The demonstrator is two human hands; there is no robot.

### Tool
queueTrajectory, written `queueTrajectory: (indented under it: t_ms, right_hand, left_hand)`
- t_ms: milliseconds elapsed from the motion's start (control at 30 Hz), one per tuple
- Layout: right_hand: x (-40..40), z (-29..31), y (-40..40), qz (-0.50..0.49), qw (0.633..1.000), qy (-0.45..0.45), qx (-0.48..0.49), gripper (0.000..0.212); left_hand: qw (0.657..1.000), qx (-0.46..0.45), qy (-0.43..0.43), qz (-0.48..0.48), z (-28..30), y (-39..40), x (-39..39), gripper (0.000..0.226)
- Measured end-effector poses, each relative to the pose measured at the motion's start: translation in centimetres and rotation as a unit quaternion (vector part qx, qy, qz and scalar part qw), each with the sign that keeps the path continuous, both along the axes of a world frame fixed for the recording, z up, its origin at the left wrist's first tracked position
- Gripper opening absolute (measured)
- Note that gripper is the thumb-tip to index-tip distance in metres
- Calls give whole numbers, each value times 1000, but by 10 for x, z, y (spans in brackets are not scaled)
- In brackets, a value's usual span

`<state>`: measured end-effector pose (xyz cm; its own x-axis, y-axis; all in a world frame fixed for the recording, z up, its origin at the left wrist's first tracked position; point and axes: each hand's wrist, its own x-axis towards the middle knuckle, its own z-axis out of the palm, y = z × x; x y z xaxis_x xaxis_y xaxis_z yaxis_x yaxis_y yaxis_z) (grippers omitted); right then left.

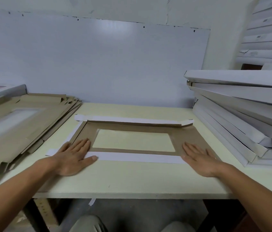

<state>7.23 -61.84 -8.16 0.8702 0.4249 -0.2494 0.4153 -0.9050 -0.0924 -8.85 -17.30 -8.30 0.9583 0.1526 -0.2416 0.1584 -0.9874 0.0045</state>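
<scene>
A flat brown cardboard blank [180,136] with a rectangular window cut in its middle lies on the pale table [131,180]. Its white-faced flaps are folded inward along the far, left and near edges. My left hand [72,156] lies flat on the near-left corner, fingers straight, pressing the near white flap [137,157]. At the near-right corner, my right hand [200,160] presses flat on the cardboard with its fingers spread.
A stack of flat brown window blanks [23,121] lies on the left of the table. A leaning pile of folded white boxes [242,114] fills the right side. A white panel covers the wall behind. The table's front edge runs just below my wrists.
</scene>
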Motion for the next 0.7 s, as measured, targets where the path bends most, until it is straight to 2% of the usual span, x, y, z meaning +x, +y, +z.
queueTrajectory:
  t_ms: [100,200,267,333,367,400,467,567,633,700]
  right_hand:
    - [-3,4,-29,-6,1000,10,2,61]
    - [-13,5,-46,3,999,11,46,57]
    - [-19,9,-46,17,996,-65,57,46]
    - [-26,17,-36,42,987,-150,40,29]
    - [-30,21,-28,50,985,-160,44,25]
    - [-35,24,-20,57,985,-151,53,24]
    - [-47,29,-1,80,988,-115,62,25]
    - [-63,39,40,109,991,-33,71,20]
    - [-74,42,74,104,987,35,115,5]
    - [-87,39,109,64,969,124,204,22]
  left_hand:
    - [1000,3,-12,3,-2,1,2,109]
    - [999,8,-33,21,-5,6,6,110]
    - [998,15,-45,36,-7,7,10,103]
    - [995,28,-81,50,-8,0,12,83]
    - [992,39,-112,51,-8,-7,12,72]
    - [987,49,-143,50,-7,-17,11,64]
    - [982,50,-177,35,-5,-41,10,62]
    - [981,8,-190,-32,-1,-83,1,78]
    - [975,-26,-195,-103,2,-106,-8,84]
    - [965,-75,-179,-176,6,-122,-17,92]
